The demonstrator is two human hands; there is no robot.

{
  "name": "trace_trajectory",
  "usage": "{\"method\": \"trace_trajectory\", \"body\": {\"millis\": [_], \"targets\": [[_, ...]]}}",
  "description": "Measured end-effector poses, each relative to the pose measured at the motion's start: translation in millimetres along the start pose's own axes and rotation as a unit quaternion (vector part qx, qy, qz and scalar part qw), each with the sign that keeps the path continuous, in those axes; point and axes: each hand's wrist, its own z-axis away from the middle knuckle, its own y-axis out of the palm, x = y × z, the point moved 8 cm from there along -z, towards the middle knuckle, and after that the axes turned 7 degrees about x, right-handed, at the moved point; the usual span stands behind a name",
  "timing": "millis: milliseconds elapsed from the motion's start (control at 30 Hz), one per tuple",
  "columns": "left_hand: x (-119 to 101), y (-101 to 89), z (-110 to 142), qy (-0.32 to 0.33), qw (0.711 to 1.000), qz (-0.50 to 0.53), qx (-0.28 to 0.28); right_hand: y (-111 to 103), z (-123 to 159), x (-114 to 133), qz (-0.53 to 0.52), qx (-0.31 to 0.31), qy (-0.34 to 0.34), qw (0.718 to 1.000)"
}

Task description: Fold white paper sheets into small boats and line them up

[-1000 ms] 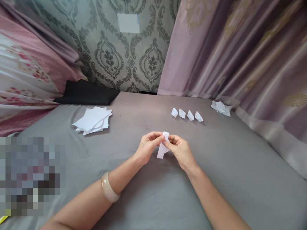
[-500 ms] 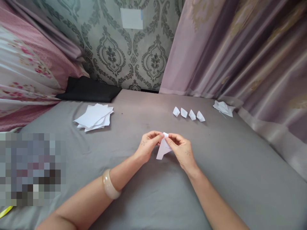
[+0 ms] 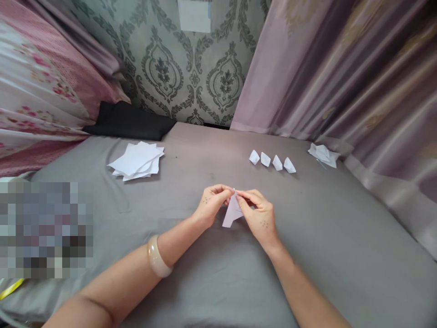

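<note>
A small piece of folded white paper (image 3: 232, 213) is held up between my two hands, its lower end hanging free and pointing down. My left hand (image 3: 214, 204) pinches the paper's top edge between thumb and fingers. On the other side, my right hand (image 3: 258, 215) is closed on the same paper, thumb in front, covering its right part. The two sets of fingertips nearly meet at the top. Beyond my hands, several small folded paper pieces (image 3: 265, 159) stand in a row on the grey sheet (image 3: 205, 282).
A stack of loose white paper sheets (image 3: 136, 160) lies at the left. More crumpled paper (image 3: 323, 155) sits far right by the curtain (image 3: 307, 68). A black folded cloth (image 3: 133, 120) rests at the back left. A blurred-out patch (image 3: 44, 230) covers the left edge.
The white top flap of the paper between my fingertips has been folded down, and only a tiny tip shows there. The view has tilted slightly downward.
</note>
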Motion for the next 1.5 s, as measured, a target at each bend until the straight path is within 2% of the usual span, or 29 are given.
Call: {"method": "trace_trajectory", "body": {"millis": [167, 400, 500, 700, 800, 867, 933, 1000, 1033, 1067, 1133, 1200, 1333, 1500], "targets": [[0, -0.1, -2, 0.008, 1.0, -0.009, 0.01, 0, 2, 16, 0.1, -0.006, -0.077, 0.992], [-1, 2.5, -2, -0.001, 0.999, -0.021, 0.045, 6, 8, 25, 0.253, 0.027, -0.124, 0.959], [-2, 2.7, -3, -0.005, 0.998, -0.027, 0.052, 10, 11, 28, 0.327, 0.05, -0.133, 0.934], [4, -2.6, -6, -0.035, 0.999, -0.012, 0.031, 29, 16, 37, 0.469, 0.094, -0.173, 0.861], [7, -6.7, -8, -0.036, 0.999, -0.024, 0.023, 40, 19, 38, 0.496, 0.116, -0.166, 0.845], [8, -10.2, -9, -0.037, 0.999, -0.03, 0.012, 42, 19, 36, 0.472, 0.129, -0.152, 0.859], [8, -10.5, -9, -0.041, 0.999, -0.019, 0.012, 35, 16, 32, 0.389, 0.122, -0.13, 0.904], [5, -6.2, -8, -0.037, 0.999, -0.003, 0.026, 16, 8, 22, 0.235, 0.085, -0.075, 0.965], [3, -2.8, -7, -0.03, 0.999, 0.002, 0.037, 4, 3, 12, 0.134, 0.056, -0.026, 0.989], [1, 1.0, -6, -0.022, 0.999, 0.003, 0.049, -6, 0, -3, 0.036, 0.035, 0.047, 0.998], [-4, 7.9, -3, -0.006, 0.998, 0.0, 0.068, -10, 0, -26, -0.107, 0.037, 0.174, 0.978], [-5, 12.1, 0, 0.005, 0.997, -0.007, 0.077, -5, 2, -33, -0.181, 0.073, 0.229, 0.954], [-6, 12.8, 1, 0.027, 0.997, -0.014, 0.073, 5, 5, -26, -0.212, 0.124, 0.222, 0.944], [-2, 11.4, 0, 0.033, 0.996, -0.029, 0.071, 6, 5, -30, -0.179, 0.099, 0.222, 0.953]]}}
